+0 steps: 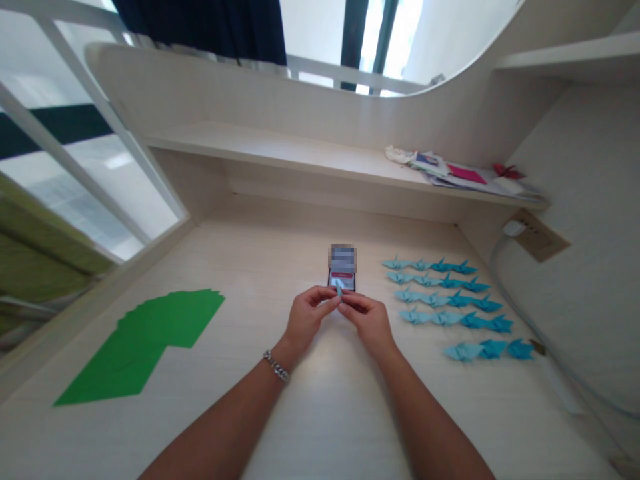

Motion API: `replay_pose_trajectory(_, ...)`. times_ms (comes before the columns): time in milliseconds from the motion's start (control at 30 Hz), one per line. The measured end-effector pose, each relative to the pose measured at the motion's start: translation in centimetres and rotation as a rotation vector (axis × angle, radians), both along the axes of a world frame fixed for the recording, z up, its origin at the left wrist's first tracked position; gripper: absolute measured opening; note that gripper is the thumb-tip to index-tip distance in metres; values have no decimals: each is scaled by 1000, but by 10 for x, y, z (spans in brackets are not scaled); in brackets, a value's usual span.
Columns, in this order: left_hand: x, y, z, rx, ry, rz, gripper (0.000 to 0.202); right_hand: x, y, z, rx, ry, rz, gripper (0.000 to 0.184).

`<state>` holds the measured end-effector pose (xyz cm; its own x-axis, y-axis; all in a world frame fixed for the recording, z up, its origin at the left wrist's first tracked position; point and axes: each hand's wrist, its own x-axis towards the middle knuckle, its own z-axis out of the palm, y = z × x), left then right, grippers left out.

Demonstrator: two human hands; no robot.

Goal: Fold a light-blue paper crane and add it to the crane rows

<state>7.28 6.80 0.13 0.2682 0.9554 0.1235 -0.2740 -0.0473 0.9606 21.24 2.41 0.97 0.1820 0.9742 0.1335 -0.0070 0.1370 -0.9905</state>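
Note:
My left hand [309, 319] and my right hand [367, 323] meet above the white desk [320, 413], their fingertips pinching a small pale blue folded paper [339, 288]. Just beyond the fingers lies a smartphone [342, 270], its upper part blurred out and its lower edge partly hidden by the paper. Several rows of blue origami cranes [447, 307] stand to the right of my hands. On the left lies a fanned stack of green paper sheets [150, 343], well apart from my hands.
A metal bracelet [276, 367] circles my left wrist. A white shelf [280, 157] runs along the back, holding papers and a red paper piece [507, 172]. A wall socket [540, 235] with a plugged-in cable is on the right, and a window [75, 153] is on the left.

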Motion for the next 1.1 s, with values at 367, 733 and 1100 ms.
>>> replay_pose_trajectory(367,1,-1,3,-1,31,22,20,1,-1,2,44,-41,4,20)
replay_pose_trajectory(733,-2,-1,4,17,163,71,20,4,3,-10,-43,-6,-56,21)
replay_pose_trajectory(1100,4,-5,2,73,176,-9,20,0,3,-7,-21,-85,-140,21)
